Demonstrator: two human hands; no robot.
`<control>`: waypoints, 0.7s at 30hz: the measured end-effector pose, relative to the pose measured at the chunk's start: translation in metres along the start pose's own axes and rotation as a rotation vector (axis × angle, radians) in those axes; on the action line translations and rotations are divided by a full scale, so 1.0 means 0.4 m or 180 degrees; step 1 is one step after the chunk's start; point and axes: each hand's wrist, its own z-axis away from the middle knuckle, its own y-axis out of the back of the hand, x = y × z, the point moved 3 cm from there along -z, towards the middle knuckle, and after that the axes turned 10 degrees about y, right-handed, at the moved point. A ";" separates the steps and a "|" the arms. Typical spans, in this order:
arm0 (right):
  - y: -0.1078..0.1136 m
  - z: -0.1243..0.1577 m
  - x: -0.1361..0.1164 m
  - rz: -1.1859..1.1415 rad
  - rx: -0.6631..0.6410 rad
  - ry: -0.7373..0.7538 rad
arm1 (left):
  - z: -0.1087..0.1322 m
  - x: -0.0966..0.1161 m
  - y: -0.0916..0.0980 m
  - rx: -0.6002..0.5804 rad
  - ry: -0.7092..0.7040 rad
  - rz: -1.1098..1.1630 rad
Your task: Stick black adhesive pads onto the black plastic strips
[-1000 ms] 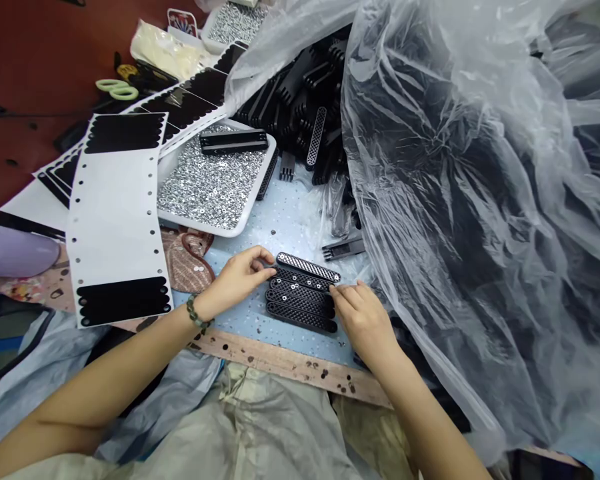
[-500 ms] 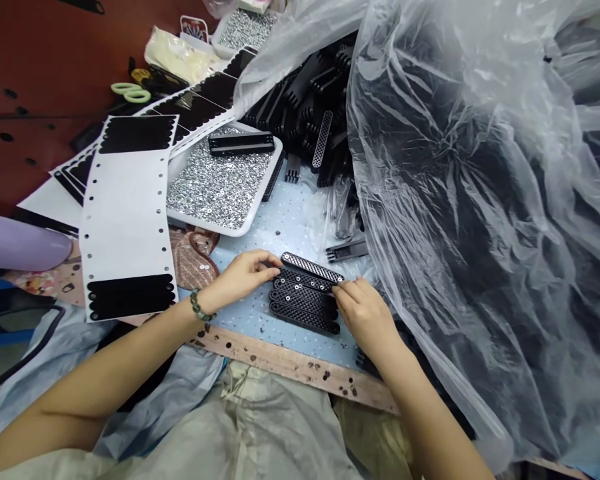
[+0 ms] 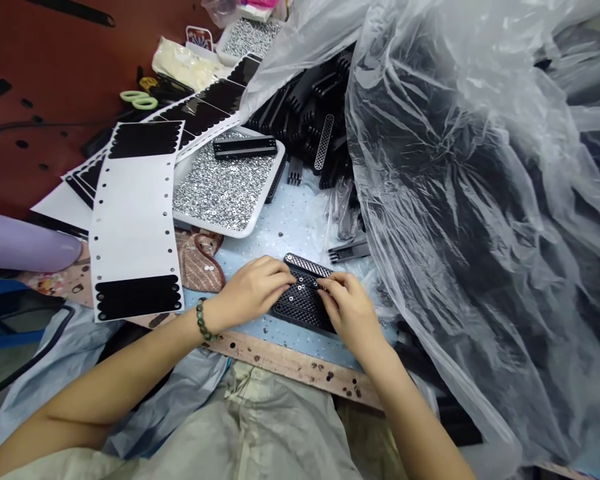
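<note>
Several long black plastic strips [image 3: 300, 307] with a mesh-like surface and rounded ends lie side by side on the blue speckled tabletop in front of me. A few small silver nuts or rings [image 3: 301, 280] rest on them. My left hand [image 3: 257, 287], a green bead bracelet at its wrist, reaches over the strips' left side with its fingertips pinched together. From the right, my right hand [image 3: 350, 307] has thumb and fingers pinched over the strips close to a silver piece. Whatever sits between either set of fingertips is too small to make out.
A white tray [image 3: 240, 233] of small silver metal pieces stands behind, a black strip block [image 3: 245, 147] lying on it. Black-and-white sheets [image 3: 135, 213] are at left, near green-handled scissors [image 3: 139, 100]. Clear plastic sheeting [image 3: 455, 200] covers black parts at right.
Both hands have moved inward over the black strips, from their ends toward the middle. The fingers are now pinched near the small silver pieces. The view has shifted slightly.
</note>
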 end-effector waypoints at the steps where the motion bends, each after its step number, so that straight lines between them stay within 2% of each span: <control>1: -0.008 -0.009 -0.007 0.0107 -0.0080 0.0012 | 0.001 0.005 -0.004 0.0008 -0.0033 -0.0162; 5: -0.035 -0.021 -0.015 0.0578 -0.0288 -0.0062 | 0.007 0.014 -0.011 0.0166 -0.0026 -0.0516; 10: -0.044 -0.014 -0.009 0.0772 -0.0220 0.0101 | 0.014 0.008 -0.008 0.0327 0.0144 -0.0671; 13: -0.020 0.000 -0.003 0.0411 0.0036 0.0078 | 0.014 0.005 -0.014 0.0383 0.0089 -0.0801; 17: 0.030 0.057 0.012 -0.0082 0.0614 -0.0291 | 0.016 0.000 -0.017 0.0527 -0.0053 -0.0817; 19: 0.035 0.091 0.017 -0.0021 0.0670 -0.0383 | 0.023 -0.004 -0.017 0.0579 -0.0143 -0.0825; 21: 0.022 0.117 0.017 0.0140 0.0538 -0.0362 | 0.032 -0.007 -0.017 0.0630 -0.0260 -0.0879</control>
